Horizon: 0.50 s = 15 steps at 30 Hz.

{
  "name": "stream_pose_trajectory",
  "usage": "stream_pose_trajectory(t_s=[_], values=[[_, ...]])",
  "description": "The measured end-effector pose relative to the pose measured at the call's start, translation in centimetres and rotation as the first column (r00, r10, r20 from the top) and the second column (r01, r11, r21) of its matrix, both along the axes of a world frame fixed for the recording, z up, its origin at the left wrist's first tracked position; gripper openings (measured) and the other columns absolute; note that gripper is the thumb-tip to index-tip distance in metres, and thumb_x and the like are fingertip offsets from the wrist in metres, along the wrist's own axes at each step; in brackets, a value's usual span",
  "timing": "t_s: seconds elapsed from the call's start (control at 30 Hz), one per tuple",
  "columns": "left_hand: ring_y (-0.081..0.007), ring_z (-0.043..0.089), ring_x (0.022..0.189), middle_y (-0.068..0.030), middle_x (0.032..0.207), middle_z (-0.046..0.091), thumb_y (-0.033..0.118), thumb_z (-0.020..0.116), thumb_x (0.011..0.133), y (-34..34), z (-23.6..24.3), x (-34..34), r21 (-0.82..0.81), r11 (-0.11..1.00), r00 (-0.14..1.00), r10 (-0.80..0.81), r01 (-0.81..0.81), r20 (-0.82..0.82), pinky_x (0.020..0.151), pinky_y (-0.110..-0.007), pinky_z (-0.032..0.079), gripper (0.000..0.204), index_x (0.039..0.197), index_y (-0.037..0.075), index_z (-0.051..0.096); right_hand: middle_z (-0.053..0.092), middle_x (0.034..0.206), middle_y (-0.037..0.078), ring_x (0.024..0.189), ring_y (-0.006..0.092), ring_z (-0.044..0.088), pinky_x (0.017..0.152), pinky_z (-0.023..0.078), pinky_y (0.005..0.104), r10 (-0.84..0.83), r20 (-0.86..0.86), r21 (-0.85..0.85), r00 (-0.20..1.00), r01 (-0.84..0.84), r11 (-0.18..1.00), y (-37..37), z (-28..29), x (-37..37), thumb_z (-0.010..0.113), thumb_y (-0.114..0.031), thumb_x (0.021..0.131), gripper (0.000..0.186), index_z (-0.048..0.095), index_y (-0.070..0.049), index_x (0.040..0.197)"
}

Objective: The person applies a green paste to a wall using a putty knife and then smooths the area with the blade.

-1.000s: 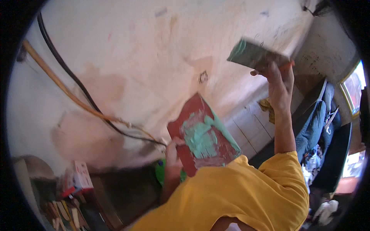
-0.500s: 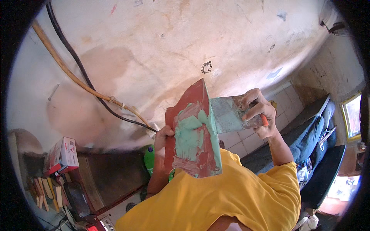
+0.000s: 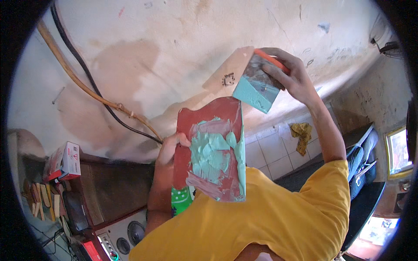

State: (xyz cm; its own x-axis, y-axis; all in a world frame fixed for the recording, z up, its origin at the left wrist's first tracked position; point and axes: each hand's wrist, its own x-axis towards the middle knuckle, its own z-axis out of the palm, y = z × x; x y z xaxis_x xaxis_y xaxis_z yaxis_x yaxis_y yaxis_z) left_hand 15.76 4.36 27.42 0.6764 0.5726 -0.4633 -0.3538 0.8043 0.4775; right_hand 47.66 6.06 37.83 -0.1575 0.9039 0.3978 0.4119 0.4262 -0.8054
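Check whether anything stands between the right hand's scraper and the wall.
Nothing visible does. The right hand holds the scraper, green paste on its blade, in front of the wall. The black cable hangs far left. The board in the left hand sits below the scraper; whether they touch is unclear.

Pale wall [image 3: 183,30], brown patches [image 3: 124,61]; tiled floor [image 3: 273,150]

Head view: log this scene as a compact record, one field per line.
Left hand: grips a flat, dark red board by its left edge
Right hand: holds a grey rectangular spreader with an orange edge
Paste: mint-green, smeared on the board's face and the spreader's lower part
Spreader-board contact: cannot tell; near the board's top right corner
Wall: off-white, stained
Cables: one black, one orange-brown, crossing
Cloth: mustard-yellow, crumpled, seen against white tiles
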Motion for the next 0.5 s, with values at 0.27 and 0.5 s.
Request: stream_pose_trajectory(t_s=[0.27, 0.5], values=[[-0.0319, 0.062, 0.077, -0.021, 0.092, 0.063, 0.016, 0.046, 0.064, 0.0, -3.1, 1.4, -0.048, 0.998, 0.995, -0.037, 0.042, 0.088, 0.076, -0.043, 0.05, 0.047, 0.105, -0.006, 0.053, 0.063, 0.094, 0.008, 0.083, 0.0088, 0.058, 0.073, 0.05, 0.0235, 0.088, -0.026, -0.093, 0.996, -0.09, 0.992, 2.2, -3.7, 0.7, 0.056, -0.012, 0.087, 0.031, 0.055, 0.002, 0.114], [-0.0313, 0.062, 0.076, -0.022, 0.092, 0.062, 0.014, 0.044, 0.066, 0.1, -3.6, 1.9, -0.158, 0.982, 0.991, -0.092, 0.106, 0.094, 0.075, -0.042, 0.05, 0.044, 0.103, -0.007, 0.054, 0.064, 0.09, 0.005, 0.079, 0.0075, 0.057, 0.07, 0.048, 0.0229, 0.113, 0.039, -0.226, 0.993, -0.101, 0.969, 1.9, -6.8, 1.5, 0.057, -0.014, 0.086, 0.028, 0.059, 0.001, 0.11]])
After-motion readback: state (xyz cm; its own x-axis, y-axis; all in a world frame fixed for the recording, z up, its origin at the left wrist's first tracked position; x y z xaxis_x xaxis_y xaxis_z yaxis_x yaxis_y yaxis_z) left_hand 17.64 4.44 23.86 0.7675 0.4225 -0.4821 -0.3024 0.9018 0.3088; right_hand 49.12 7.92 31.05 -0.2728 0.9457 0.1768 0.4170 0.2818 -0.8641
